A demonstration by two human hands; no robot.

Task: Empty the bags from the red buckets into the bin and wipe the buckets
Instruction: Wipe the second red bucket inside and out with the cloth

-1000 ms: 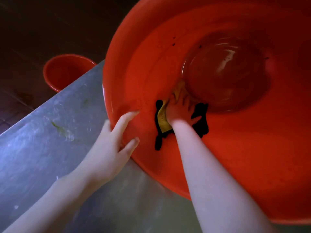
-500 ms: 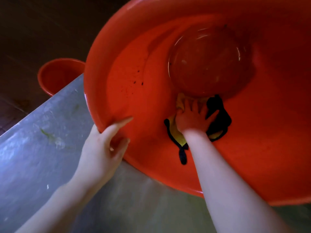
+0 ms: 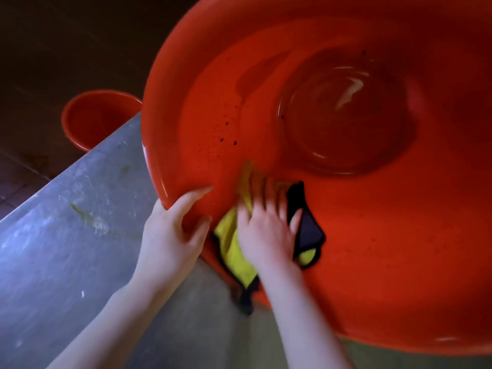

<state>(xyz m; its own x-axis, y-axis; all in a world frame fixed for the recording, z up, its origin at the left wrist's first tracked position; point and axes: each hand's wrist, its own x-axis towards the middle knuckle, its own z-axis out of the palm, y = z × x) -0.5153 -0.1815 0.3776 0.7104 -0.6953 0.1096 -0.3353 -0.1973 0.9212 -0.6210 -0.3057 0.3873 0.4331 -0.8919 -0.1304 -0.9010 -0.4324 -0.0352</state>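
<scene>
The tilted red bucket (image 3: 372, 249) lies on its side on the steel bench (image 3: 66, 235), its mouth facing the person and its round base (image 3: 346, 115) deep inside, up and to the right.

The left hand (image 3: 170, 235) grips the bucket's near-left rim, thumb hooked inside and fingers curled round the outside, which steadies the tilt. Just right of it, inside the rim, the right hand (image 3: 266, 230) lies flat with its fingers spread. It grasps nothing and presses a yellow cloth with black edging (image 3: 234, 251) against the bucket's lower inner wall. The fingers are blurred.

What matters next is a scatter of dark specks (image 3: 226, 131) on the bucket's inner wall, up from the cloth and a little left, between rim and base. The right hand is the nearer one, so I judge a sweep up along the wall would reach them.

A second red bucket (image 3: 98, 115) stands on the floor, left of the tilted one.
</scene>
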